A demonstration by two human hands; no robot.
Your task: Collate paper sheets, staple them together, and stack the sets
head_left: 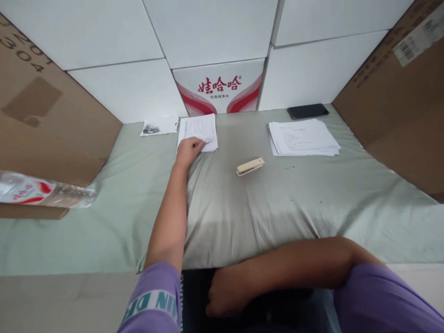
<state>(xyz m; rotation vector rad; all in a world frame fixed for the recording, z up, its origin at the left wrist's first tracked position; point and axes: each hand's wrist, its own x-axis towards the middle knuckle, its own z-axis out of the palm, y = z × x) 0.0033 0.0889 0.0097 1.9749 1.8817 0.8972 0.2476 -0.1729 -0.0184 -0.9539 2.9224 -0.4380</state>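
Note:
My left hand point(189, 149) reaches far forward and rests its fingers on the near edge of a small stack of printed sheets point(199, 129) lying on the pale green cloth point(243, 203). My right hand point(227, 293) lies close to my body at the table's near edge, fingers curled loosely, holding nothing that I can see. A cream stapler point(250, 166) sits on the cloth between the two paper piles, apart from both hands. A larger stack of printed papers point(303, 138) lies at the far right.
A black phone point(307, 111) lies behind the right stack. A small printed slip point(159, 127) sits left of the sheets. A plastic water bottle point(41, 192) lies at the left. Cardboard walls point(398, 101) and white boxes point(222, 88) enclose the surface.

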